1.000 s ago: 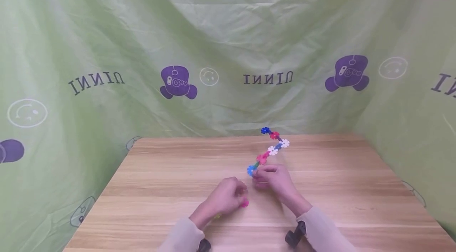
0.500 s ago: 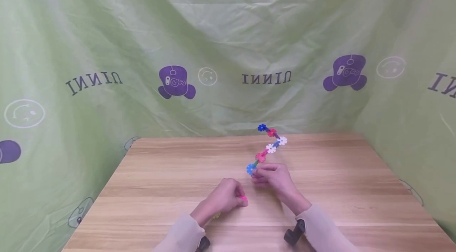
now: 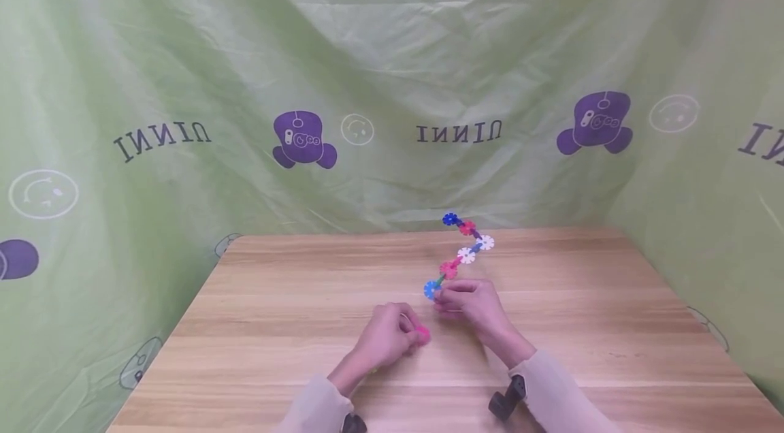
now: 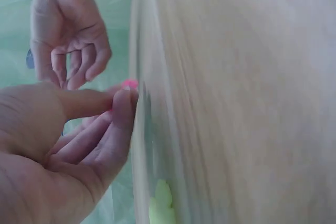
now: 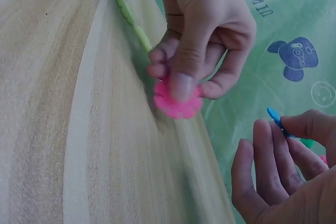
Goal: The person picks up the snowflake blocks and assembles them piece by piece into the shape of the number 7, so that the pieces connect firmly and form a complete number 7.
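Between thumb and fingertips my left hand (image 3: 387, 336) pinches a pink snowflake disc (image 5: 177, 100), its notched edge showing in the right wrist view. My right hand (image 3: 478, 310) pinches the light blue disc (image 3: 431, 290) at the near end of a chain of interlocked snowflake discs (image 3: 466, 255). From there the chain zigzags up and away through green, pink, white and red pieces to a dark blue disc (image 3: 450, 219). The two hands are a short way apart, the pink disc near and left of the light blue one. In the left wrist view, fingers mostly cover the pink disc.
Yellow-green discs (image 5: 131, 22) lie on the wooden table (image 3: 275, 297) beside the left wrist, mostly hidden by that arm in the head view. A green printed curtain (image 3: 380, 65) hangs behind the table and along both sides. Each wrist carries a small black camera (image 3: 507, 400).
My left hand has closed its fingertips on the pink disc and moved it slightly forward and up. The right hand keeps its grip, and the chain's far end has shifted slightly left.
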A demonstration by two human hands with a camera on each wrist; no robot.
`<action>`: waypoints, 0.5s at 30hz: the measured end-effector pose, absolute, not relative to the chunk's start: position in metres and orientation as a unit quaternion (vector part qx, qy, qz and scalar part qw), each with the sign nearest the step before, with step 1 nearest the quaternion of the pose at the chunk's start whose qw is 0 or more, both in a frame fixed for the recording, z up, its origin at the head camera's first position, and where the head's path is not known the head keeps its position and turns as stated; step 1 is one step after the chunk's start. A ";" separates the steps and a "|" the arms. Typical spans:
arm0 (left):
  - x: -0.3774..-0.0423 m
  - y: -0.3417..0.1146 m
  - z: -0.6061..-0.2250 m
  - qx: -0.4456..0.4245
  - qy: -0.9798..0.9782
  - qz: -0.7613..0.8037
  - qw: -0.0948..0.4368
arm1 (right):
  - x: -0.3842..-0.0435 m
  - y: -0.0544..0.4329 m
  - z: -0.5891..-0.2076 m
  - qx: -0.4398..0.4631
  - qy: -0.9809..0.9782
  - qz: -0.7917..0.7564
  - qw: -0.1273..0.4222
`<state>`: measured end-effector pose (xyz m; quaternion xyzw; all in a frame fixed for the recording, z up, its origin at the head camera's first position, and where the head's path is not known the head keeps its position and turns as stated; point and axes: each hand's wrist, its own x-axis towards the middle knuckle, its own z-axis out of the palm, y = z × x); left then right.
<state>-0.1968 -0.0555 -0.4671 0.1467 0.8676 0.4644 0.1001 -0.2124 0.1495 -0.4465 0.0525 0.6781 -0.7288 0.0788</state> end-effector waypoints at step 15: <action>-0.197 -0.048 -0.456 0.086 0.828 0.554 -0.020 | -0.212 0.148 -0.445 0.061 0.701 -0.706 0.079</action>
